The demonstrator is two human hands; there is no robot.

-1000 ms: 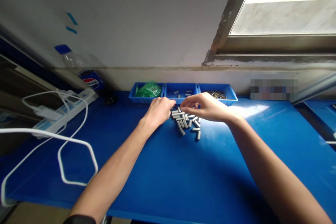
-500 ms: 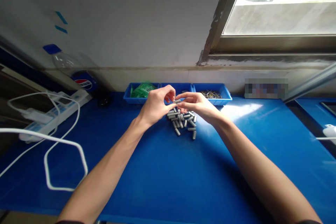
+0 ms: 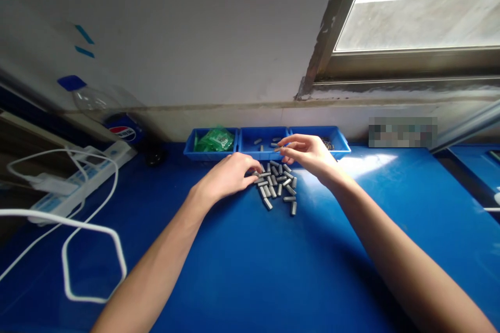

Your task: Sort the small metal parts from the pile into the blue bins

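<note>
Since the metal pieces [image 3: 279, 190] lie loose near the table's [image 3: 219, 270] back edge, just before the middle tray [image 3: 253, 156], they are presumably placed for short reaches. The left hand [image 3: 232, 174] curls at the heap's left edge, thumb and fingers narrowly parted; whether it pinches a piece, I cannot tell. The right hand [image 3: 310, 153], thumb and forefinger nearly together, is by the tray's front right corner; a piece shows there, held or lying behind, unclear.

My left hand [image 3: 230, 179] and right hand [image 3: 307, 155] were close together; now they're apart. The left went down to the short metal rods [image 3: 279, 179], and the right took one rod [image 3: 277, 149] to the middle blue bin [image 3: 248, 155].
</note>
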